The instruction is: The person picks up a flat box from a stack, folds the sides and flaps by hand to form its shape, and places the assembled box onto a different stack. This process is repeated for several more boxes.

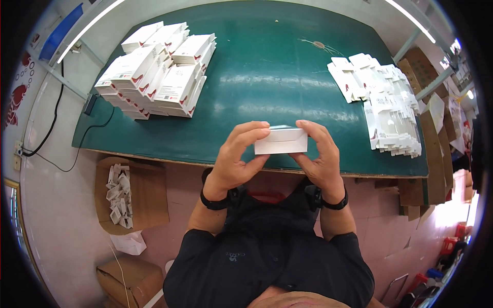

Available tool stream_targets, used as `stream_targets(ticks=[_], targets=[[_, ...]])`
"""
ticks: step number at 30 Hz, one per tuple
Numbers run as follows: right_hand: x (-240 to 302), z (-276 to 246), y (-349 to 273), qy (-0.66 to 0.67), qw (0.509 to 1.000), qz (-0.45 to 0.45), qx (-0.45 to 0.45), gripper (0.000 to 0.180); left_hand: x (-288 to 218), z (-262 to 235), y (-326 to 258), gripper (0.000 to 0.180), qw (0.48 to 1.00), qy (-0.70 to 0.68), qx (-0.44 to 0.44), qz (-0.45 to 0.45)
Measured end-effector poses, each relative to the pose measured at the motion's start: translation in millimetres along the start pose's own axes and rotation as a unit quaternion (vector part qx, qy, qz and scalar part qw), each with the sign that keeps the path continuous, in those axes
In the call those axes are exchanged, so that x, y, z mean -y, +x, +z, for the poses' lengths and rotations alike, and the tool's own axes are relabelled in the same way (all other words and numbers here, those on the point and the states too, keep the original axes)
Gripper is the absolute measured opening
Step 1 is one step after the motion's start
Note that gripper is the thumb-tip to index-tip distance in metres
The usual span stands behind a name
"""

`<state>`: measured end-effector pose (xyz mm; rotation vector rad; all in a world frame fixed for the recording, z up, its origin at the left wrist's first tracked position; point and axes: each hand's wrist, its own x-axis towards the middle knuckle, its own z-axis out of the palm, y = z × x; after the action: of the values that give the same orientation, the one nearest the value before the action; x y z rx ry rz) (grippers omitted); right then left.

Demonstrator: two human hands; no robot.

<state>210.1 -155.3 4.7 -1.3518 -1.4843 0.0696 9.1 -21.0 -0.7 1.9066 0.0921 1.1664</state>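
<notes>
A small white carton [281, 141] is held up at the near edge of the green table, one narrow side facing me. My left hand [240, 154] grips its left end, fingers over the top corner and thumb at the lower edge. At the right end my right hand [321, 154] holds it the same way. The carton's far side and any contents are hidden. To the left on the table, white boxes [174, 84] with red marks are stacked in several layers. Flat, unfolded white cartons [385, 110] lie overlapped in a pile at the right.
The green table [267, 56] stretches away ahead. Thin strands with a brown piece [319, 45] lie toward its back. Below the left edge stands an open cardboard box [149, 197] holding small white pieces [119, 195]. A black cable [97, 126] runs over the left corner. Cardboard [436, 149] leans at the right.
</notes>
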Motion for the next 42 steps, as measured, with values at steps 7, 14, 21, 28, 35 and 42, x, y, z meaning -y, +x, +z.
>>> stream_targets(ticks=[7, 14, 21, 28, 35, 42], targets=[[-2, 9, 3, -0.069, 0.997, 0.027, -0.008, 0.064, 12, 1, -4, 0.056, 0.975, 0.210, -0.010, 0.077], [-42, 26, -10, 0.226, 0.925, 0.302, 0.043, 0.057, 30, 12, -18, 0.060, 0.964, 0.244, -0.012, 0.101], [-50, 43, 15, 0.349, 0.855, 0.378, 0.059, 0.055, 46, -1, -25, 0.058, 0.954, 0.282, -0.015, 0.104], [-63, 63, 62, 0.382, 0.838, 0.387, 0.047, 0.052, 51, -23, -36, 0.051, 0.956, 0.265, -0.119, 0.031], [-92, 108, 148, 0.412, 0.832, 0.372, -0.001, 0.045, 91, -48, -79, 0.038, 0.942, 0.286, -0.137, -0.110], [-116, 188, 232, 0.439, 0.820, 0.366, -0.042, 0.048, 91, -48, -77, 0.031, 0.945, 0.243, -0.182, -0.120]])
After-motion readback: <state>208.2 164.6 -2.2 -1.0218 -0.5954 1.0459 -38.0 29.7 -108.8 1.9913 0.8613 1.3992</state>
